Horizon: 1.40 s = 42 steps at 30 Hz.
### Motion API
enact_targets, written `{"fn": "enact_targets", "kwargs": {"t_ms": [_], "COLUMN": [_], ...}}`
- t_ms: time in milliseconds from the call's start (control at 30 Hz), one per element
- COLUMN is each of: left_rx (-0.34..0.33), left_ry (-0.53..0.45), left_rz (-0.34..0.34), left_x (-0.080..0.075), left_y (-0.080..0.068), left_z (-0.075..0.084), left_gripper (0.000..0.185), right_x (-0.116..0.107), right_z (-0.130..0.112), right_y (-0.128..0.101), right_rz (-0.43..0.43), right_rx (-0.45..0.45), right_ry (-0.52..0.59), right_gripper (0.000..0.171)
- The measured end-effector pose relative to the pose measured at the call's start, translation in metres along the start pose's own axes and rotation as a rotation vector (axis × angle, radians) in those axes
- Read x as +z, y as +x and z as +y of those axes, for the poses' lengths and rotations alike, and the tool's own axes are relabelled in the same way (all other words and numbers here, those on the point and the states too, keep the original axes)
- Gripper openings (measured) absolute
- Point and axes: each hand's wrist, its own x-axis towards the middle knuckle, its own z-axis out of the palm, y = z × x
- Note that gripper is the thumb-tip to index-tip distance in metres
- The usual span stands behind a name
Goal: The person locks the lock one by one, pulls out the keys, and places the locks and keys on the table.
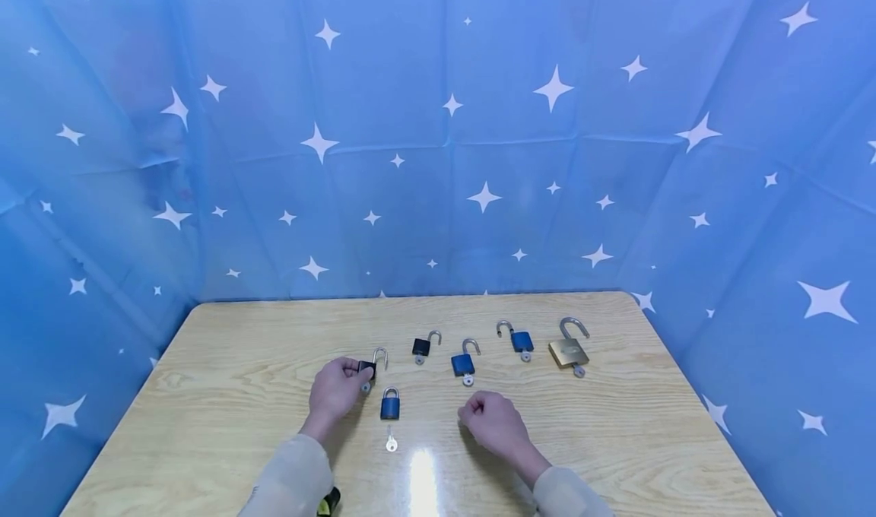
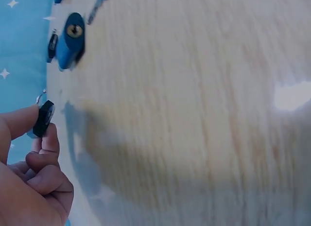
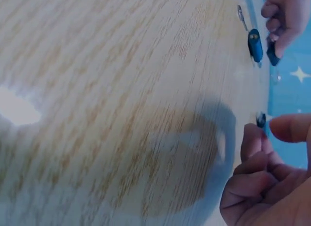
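**Left hand occupied, right hand unburdened**

From my remote seat, I see blue cloth printed with white four-pointed stars standing behind the light wood-grain counter. Both hands come in over the counter from the near edge. The left pinches between thumb and fingers; the right hangs loosely curled, thumb apart from the forefinger in its wrist view, and I make out nothing in its grasp.

The largest lock is a square brass padlock at the far right, shackle swung loose. Left of it are two blue-bodied padlocks, also unlatched. A third, a blue rectangular padlock with its steel shackle closed, sits between the hands, nearer the left.

Smaller again is the black padlock with a loose steel shackle, right at the left fingertips. Its long axis points away from me, shackle outward, so the left hand meets it from the side; the right is well apart, to the right and closer to me. I can't tell whether it is lifted. Beyond it, to the right, lies a second black padlock.

Smallest is a loose silver key, just on my side of the closed blue lock, roughly in line with it.
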Motion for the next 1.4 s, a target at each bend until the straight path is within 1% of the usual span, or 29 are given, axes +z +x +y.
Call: {"fn": "enact_targets", "kwargs": {"t_ms": [167,367,533,633,767,833,967,1133,1267,1400], "left_rx": [0.039,0.097,0.146,0.171,0.197,0.202,0.212,0.227,0.232,0.229], "left_ry": [-0.106,-0.173,-0.222,-0.241,-0.268,-0.287,-0.306,-0.323,-0.351,-0.379], "left_rz": [-0.02,-0.071,-0.134,-0.177,-0.24,-0.268,-0.296,-0.318,-0.343,-0.365], "left_x": [-0.002,0.004,0.012,0.017,0.023,0.026,0.031,0.036,0.039,0.041], "left_y": [-0.007,-0.021,-0.034,-0.042,-0.05,-0.053,-0.058,-0.061,-0.063,-0.064], "left_z": [0.007,0.016,0.026,0.031,0.034,0.035,0.037,0.039,0.039,0.039], "left_gripper": [0.031,0.032,0.03,0.028,0.031,0.033,0.035,0.035,0.032,0.032], "right_x": [-0.002,-0.005,-0.011,-0.016,-0.02,-0.021,-0.024,-0.027,-0.028,-0.03], "right_z": [0.0,0.002,0.0,-0.002,-0.003,-0.005,-0.008,-0.01,-0.011,-0.011], "right_y": [0.0,0.002,0.006,0.01,0.015,0.016,0.02,0.026,0.03,0.032], "right_rz": [-0.045,-0.08,-0.079,-0.073,-0.057,-0.054,-0.045,-0.034,-0.051,-0.081], "right_rx": [-0.037,-0.138,-0.176,-0.177,-0.188,-0.192,-0.216,-0.234,-0.23,-0.222], "right_ry": [0.042,0.06,0.077,0.094,0.097,0.097,0.114,0.189,0.232,0.243], "right_gripper": [0.01,0.009,0.013,0.015,0.014,0.013,0.011,0.011,0.013,0.016]}}
